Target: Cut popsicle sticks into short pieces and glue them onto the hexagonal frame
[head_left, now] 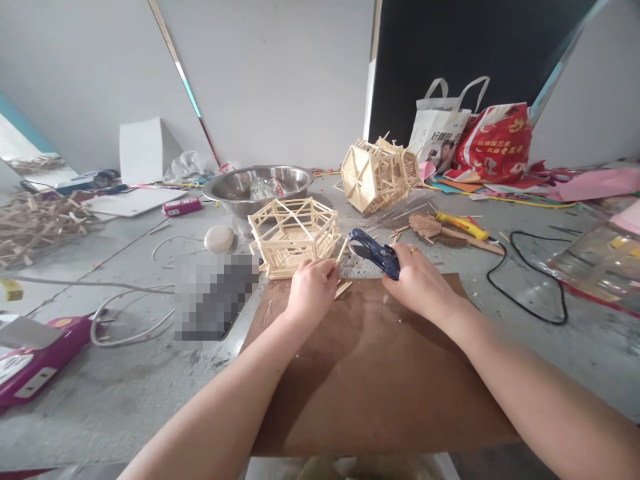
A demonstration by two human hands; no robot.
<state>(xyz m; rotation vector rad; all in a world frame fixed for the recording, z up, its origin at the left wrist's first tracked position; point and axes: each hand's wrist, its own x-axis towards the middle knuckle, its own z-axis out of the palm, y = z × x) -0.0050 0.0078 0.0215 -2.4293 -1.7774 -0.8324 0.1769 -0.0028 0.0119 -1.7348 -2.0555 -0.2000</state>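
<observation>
My left hand [313,283] is closed on a thin wooden stick [342,251], held upright at the far edge of a brown board [370,373]. My right hand [417,277] grips blue-handled cutters [373,250], whose jaws sit close to the stick's top. Just behind my left hand stands a hexagonal frame of wooden sticks [294,235]. A few short stick pieces [343,289] lie on the board between my hands.
A second stick model [377,173] lies on its side farther back, beside a steel bowl [260,187]. A yellow glue gun [463,225] with a black cable [530,280] is at right. Bags [480,140], coloured paper, a stick pile [40,220] and a magenta device [35,367] surround the work area.
</observation>
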